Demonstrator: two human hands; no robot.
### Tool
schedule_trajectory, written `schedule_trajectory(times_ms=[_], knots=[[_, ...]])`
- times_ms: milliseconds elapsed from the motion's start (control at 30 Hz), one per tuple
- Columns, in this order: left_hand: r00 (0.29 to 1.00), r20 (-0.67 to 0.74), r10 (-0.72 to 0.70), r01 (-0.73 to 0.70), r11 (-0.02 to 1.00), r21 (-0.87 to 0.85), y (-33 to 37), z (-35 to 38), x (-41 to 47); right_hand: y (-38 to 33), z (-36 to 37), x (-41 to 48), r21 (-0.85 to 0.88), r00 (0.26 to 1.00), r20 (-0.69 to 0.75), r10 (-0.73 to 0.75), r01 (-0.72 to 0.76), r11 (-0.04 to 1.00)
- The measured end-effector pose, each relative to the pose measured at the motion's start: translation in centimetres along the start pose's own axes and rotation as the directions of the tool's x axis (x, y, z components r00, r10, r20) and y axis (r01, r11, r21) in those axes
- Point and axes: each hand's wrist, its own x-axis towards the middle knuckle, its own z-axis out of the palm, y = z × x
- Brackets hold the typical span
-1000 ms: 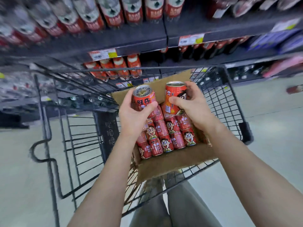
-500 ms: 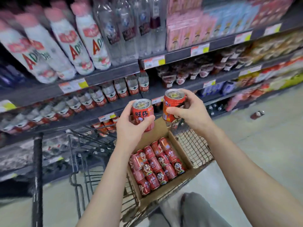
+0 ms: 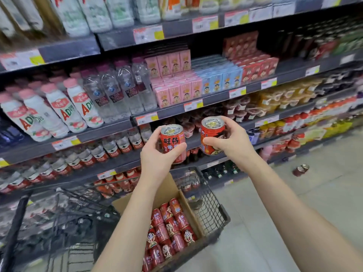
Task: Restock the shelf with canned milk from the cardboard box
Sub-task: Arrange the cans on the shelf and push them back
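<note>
1. The left hand [image 3: 157,160] grips an upright red milk can [image 3: 173,142], fingers curled round its side, in front of the store shelving [image 3: 92,135].
2. The right hand [image 3: 232,143] holds a second can [image 3: 211,135] just beside the first, slightly higher and not touching it.
3. Below them, an open cardboard box [image 3: 169,185] of packed cans [image 3: 172,226] sits in a black wire shopping cart [image 3: 212,209].
4. Two loose cans [image 3: 300,170] lie on the floor at right.
</note>
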Motion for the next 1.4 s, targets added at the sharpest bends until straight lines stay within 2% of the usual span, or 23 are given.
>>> schedule_trajectory(times_ms=[300,500,733,1067,1400], knots=[[0.999,-0.037,0.017,-0.015,0.998,0.06,6.7,13.6,0.4,-0.2,-16.2,1.5,0.007,1.0,0.016,-0.01,0.01,1.0],[0.998,-0.025,0.05,-0.048,0.995,0.085,10.5,23.0,1.2,-0.3,-25.6,3.7,-0.043,1.0,-0.028,-0.011,0.01,0.999],[0.999,0.017,0.04,-0.041,0.998,0.038,12.4,32.4,5.4,0.8,-34.5,8.5,-0.093,0.992,-0.121,-0.034,0.022,0.995],[1.0,0.001,0.026,-0.025,0.999,-0.023,10.9,46.3,18.5,5.2,-44.6,23.0,-0.124,0.992,-0.129,-0.015,-0.001,0.992],[0.995,-0.097,-0.02,0.022,1.0,0.02,12.9,54.0,28.1,7.1,-50.2,36.8,-0.106,1.0,-0.012,0.007,-0.008,0.994]])
